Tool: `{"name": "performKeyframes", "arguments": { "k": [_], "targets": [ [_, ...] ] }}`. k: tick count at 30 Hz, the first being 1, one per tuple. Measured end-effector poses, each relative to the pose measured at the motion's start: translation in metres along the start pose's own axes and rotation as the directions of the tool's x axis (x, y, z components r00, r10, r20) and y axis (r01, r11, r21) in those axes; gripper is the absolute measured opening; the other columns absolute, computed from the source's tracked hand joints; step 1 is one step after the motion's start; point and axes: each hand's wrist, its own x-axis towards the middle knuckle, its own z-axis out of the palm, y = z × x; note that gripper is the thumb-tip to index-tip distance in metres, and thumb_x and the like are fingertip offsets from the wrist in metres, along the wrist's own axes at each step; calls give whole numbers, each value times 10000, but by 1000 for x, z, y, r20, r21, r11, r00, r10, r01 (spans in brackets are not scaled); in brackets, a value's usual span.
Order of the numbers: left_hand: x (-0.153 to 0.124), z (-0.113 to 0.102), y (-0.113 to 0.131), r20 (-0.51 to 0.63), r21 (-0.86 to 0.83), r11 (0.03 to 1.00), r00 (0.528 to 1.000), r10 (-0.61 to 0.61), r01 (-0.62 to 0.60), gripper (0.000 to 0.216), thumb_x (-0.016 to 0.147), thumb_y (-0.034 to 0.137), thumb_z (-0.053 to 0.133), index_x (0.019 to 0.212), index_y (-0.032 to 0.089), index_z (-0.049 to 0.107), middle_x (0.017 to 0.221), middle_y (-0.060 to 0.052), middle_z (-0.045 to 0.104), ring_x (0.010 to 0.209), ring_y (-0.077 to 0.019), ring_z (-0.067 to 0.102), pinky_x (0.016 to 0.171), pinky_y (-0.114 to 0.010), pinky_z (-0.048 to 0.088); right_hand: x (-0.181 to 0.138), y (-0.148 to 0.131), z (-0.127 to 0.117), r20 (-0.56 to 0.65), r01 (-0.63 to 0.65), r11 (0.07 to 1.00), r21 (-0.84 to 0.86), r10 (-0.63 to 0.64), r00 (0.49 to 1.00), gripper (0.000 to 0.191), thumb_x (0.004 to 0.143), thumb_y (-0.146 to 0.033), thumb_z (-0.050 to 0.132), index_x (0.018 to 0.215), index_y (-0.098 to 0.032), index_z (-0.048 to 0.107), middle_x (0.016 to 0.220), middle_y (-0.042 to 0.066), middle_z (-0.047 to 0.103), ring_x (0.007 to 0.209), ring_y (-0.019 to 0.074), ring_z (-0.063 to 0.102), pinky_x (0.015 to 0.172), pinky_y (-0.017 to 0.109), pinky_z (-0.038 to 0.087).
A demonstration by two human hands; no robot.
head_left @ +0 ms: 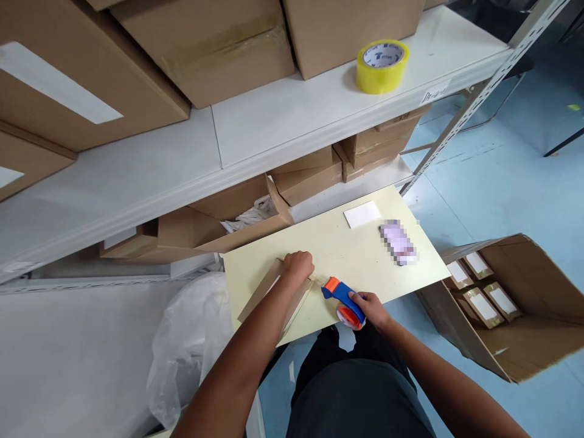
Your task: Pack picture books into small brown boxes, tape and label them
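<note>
My right hand [371,309] grips a blue and orange tape dispenser [344,295] by its handle, with a roll of tape in it. It hangs over the front edge of the cream tabletop [337,255]. My left hand [298,266] is closed over the far end of a small cardboard box [262,292] lying on the table's left part. My forearm hides much of this box. Between the box and the dispenser's head is a narrow gap, where a strip of tape seems to stretch. A white card [362,214] and a blurred-out phone-like object [398,242] lie further right.
A yellow tape roll [382,67] stands on the white shelf [310,115] beside large cartons [205,48]. Open cartons [241,228] fill the lower shelf. At right, a big open carton [538,310] on the floor holds several small boxes. A plastic bag [191,340] bulges at left.
</note>
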Motion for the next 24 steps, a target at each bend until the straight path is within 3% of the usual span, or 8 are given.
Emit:
{"name": "performKeyframes", "arguments": {
  "k": [5,11,20,24],
  "targets": [
    [12,11,10,19,94,995,999,37,-38,264,855,156,602,1063,172,764,1093,-196,757,1106,-292,680,923,-396,448,2,20,19,54,-100,954,281,88,995,492,813,-618,667,765,-137,757,709,63,729,636,177,623,648,301,494],
    [16,10,12,3,182,979,996,89,-88,227,887,161,586,1026,173,765,1078,-193,758,1182,-313,611,983,-438,372,5,15,28,124,-166,856,489,120,985,376,867,-493,668,882,-136,786,883,95,795,785,211,724,781,319,571],
    [23,11,4,-12,205,976,997,73,-69,237,890,303,603,1040,218,765,1040,-176,765,1155,-318,600,999,-475,325,9,2,36,163,-228,800,556,164,973,321,925,-427,626,883,-146,777,902,112,802,801,229,748,810,343,606],
    [22,1,-11,-32,188,982,999,39,-33,316,896,272,578,1154,161,725,1125,-223,743,1159,-349,618,992,-487,350,16,0,42,151,-236,798,555,182,972,309,908,-421,650,868,-137,764,890,116,799,800,229,748,820,337,606]
  ]
}}
